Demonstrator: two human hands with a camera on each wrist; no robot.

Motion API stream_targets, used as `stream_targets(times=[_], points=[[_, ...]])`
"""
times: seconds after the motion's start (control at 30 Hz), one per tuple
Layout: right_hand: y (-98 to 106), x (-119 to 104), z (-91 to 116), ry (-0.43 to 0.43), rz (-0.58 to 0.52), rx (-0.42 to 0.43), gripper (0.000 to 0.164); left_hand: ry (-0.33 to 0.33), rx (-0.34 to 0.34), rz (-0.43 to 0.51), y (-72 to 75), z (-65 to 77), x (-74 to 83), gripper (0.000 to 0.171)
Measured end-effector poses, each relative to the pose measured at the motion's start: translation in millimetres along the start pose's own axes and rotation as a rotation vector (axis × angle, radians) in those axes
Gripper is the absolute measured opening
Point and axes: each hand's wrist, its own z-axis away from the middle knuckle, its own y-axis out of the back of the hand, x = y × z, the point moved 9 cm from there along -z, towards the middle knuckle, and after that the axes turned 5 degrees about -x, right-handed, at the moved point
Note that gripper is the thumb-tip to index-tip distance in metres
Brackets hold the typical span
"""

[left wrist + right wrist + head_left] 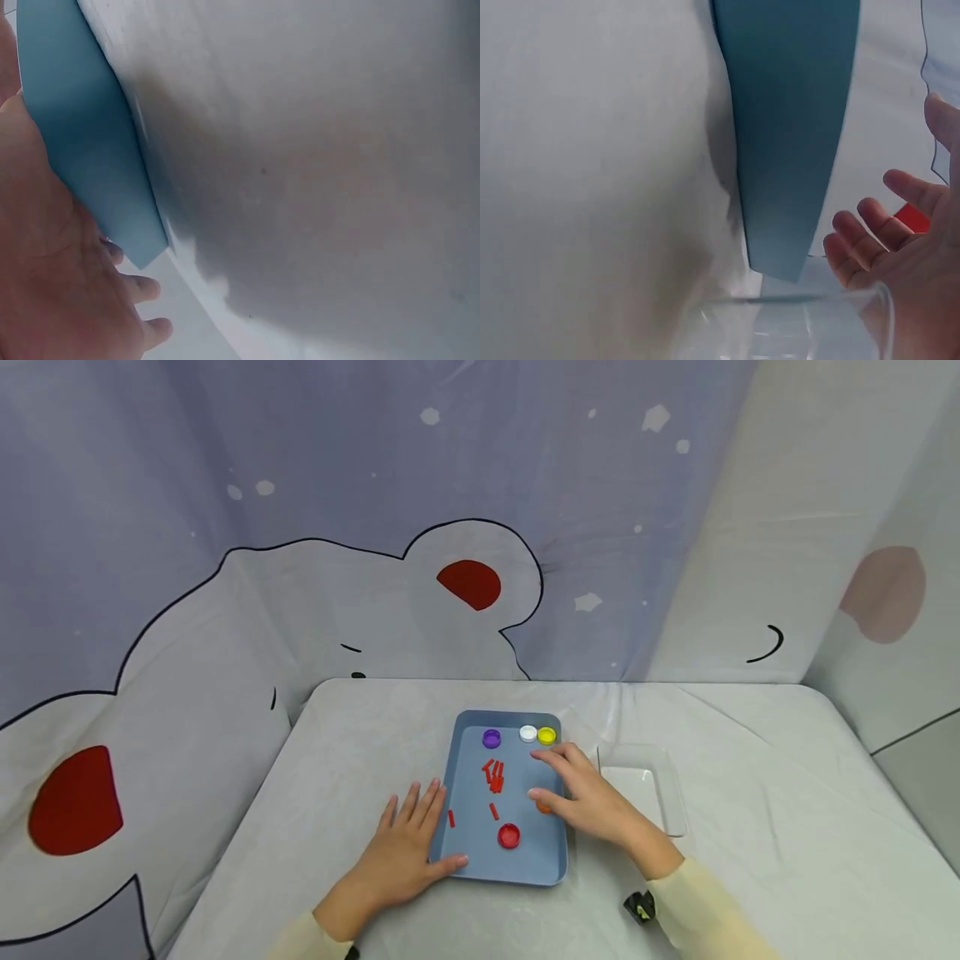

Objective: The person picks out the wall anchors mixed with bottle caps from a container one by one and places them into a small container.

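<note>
A printed curtain [337, 443] is hanging behind a white-covered table [750, 777], with pale stars [656, 418] dotting its blue-violet field. Black lines [310, 539] are curving around broad white shapes, and dark red patches [470, 583] are standing out at left and centre. At far right, a pink patch [885, 593] is showing more faintly. Creases are crossing the tabletop, where soft shadows [232, 277] are falling in the left wrist view.
</note>
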Motion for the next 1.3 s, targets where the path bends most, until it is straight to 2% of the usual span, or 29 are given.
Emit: stream_targets(times=[0.1,0.47,0.7,0.87,1.07,1.3], points=[[-7.4,0.2,-5.3,0.009,-0.024,-0.037,0.062,0.001,0.014,-0.005,0.5,1.1,2.0,0.1],[-37.4,-11.9,-23.7,0.057,-0.046,-0.184,0.048,0.053,-0.019,-0.032,-3.1,5.9,3.8,0.099],[-49.8,-17.9,-33.6,0.134,0.047,-0.199,0.031,0.051,-0.016,-0.056,-1.1,5.6,5.5,0.099],[-53.8,-22.0,-41.5,0.171,0.112,-0.221,0.028,0.048,-0.011,-0.066,0.9,6.0,6.1,0.099],[-62.3,-19.6,-48.3,0.15,0.175,-0.279,0.028,0.037,0.005,-0.08,3.5,5.6,9.1,0.099],[-72.0,-15.3,-52.3,0.106,0.223,-0.332,0.027,0.033,0.024,-0.047,6.3,3.6,13.8,0.099]])
